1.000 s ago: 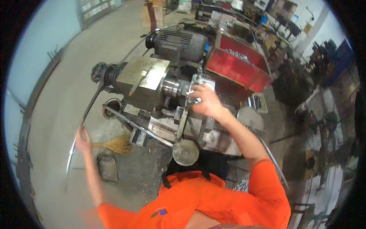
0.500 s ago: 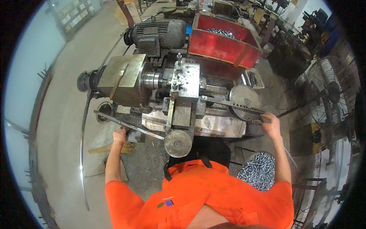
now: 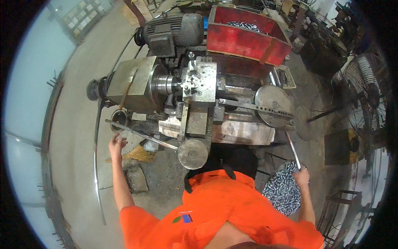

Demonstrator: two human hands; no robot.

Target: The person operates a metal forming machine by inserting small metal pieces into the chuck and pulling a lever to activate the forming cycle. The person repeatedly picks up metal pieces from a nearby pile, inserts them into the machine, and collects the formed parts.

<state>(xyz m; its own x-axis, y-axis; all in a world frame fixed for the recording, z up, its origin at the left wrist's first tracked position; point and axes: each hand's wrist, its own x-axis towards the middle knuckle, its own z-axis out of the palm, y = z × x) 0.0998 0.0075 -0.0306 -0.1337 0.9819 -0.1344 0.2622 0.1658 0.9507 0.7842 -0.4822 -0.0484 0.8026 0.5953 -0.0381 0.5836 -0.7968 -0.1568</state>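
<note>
The right hand (image 3: 301, 176) grips the lever's (image 3: 291, 148) end, off the lathe's (image 3: 195, 95) right front corner (above a bin of parts (image 3: 282, 191)); the left hand (image 3: 116, 144) hangs open, just below a long rod (image 3: 141, 135).

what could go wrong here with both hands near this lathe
The left hand is open right beside the long lever rod below the spindle chuck; it might get struck or caught. The right hand grips a thin metal handle over a bin of small metal parts; a slip could scatter them.
</note>
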